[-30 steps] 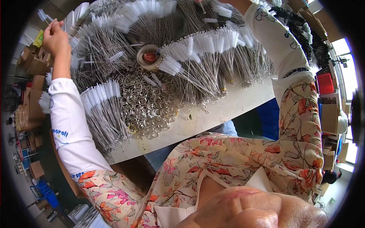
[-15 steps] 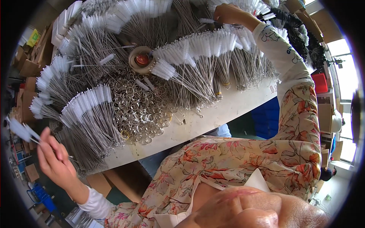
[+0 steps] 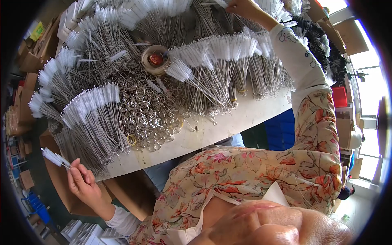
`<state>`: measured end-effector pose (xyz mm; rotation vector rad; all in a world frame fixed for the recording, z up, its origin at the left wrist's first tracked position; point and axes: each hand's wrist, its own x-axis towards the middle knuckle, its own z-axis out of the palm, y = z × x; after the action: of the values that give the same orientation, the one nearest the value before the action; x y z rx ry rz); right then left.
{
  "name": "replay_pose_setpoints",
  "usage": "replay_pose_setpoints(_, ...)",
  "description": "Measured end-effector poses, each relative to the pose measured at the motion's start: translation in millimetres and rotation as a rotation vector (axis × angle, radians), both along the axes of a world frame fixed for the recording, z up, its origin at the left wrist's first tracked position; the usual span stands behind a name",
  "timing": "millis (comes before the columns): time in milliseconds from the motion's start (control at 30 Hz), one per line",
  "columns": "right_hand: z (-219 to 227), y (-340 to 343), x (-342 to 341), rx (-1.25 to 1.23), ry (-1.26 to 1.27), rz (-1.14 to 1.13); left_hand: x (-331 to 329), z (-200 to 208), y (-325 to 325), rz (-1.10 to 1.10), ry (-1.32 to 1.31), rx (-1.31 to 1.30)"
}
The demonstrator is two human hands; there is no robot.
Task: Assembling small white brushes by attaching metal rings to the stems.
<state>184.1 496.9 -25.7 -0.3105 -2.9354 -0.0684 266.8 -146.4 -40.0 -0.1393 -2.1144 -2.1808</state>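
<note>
The left hand point(image 3: 83, 183) hung off the near edge of the white table point(image 3: 228, 126), out over the open floor, well below and to the left of the round tin point(image 3: 155, 60) that sat in the middle of the work. Its fingers were closed narrowly on the wire stem of a small white bristle brush point(image 3: 54, 157), whose bristled head pointed away to the left, clear of everything. Just beside the hand stood a brown cardboard box point(image 3: 126, 192) tucked under the table's edge, so there was free room only to the hand's left and below.

The right hand point(image 3: 241, 7) was far beyond the tin and to its right, up at the far rim of the table, reaching into the brush bundles there. It looked closed among the bristle heads, but I could not tell what it held, if anything; the top of the view cut it off.

Around the tin the table was crowded. A heap of metal split rings point(image 3: 151, 114) lay directly on the near side of it, spreading almost to the table's edge. Fanned bundles of white-tipped wire brushes point(image 3: 92, 102) lay to the near left of the tin, their wire ends hanging over the edge close to the left hand. More fans of brushes point(image 3: 220, 47) lay to the tin's right. The only bare strip of tabletop ran along the near edge, to the near right of the tin, between the rings and the person's flowered sleeve point(image 3: 314, 134).
</note>
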Motion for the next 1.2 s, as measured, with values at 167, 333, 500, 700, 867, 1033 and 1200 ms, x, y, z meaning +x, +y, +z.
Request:
replay_pose_setpoints(167, 36.8, -7.2, -38.6, -0.343, -0.329, 0.181, 11.6, -12.4, -2.1, 0.002, -0.033, 0.048)
replay_pose_setpoints(333, 72.1, -28.2, -39.5, -0.098, -0.789, -0.127, 12.4, -24.1, -10.8, -0.012, -0.059, 0.122)
replay_pose_setpoints(500, 46.7, -40.9, -39.5, 0.831, -0.107, 0.418, 29.8, -28.8, -33.8, 0.080, -0.086, 0.154)
replay_pose_setpoints(700, 84.6, -76.7, -39.1, 1.141, -0.111, 0.119, 20.3, -51.0, -23.4, 0.030, -0.080, 0.303)
replay_pose_setpoints(867, 101.7, -61.8, -83.3, 1.108, -0.316, 0.022, 30.2, -51.3, -39.5, 0.039, -0.091, 0.272)
replay_pose_setpoints(1033, 73.9, -90.3, -125.3, 0.382, 0.233, 1.537, 34.6, -55.1, -32.0, 0.155, -0.086, 0.255)
replay_pose_setpoints(1200, 11.3, -140.0, -129.2, -0.195, -0.039, 0.221, 34.4, -64.7, -41.6, 0.201, -0.088, 0.261)
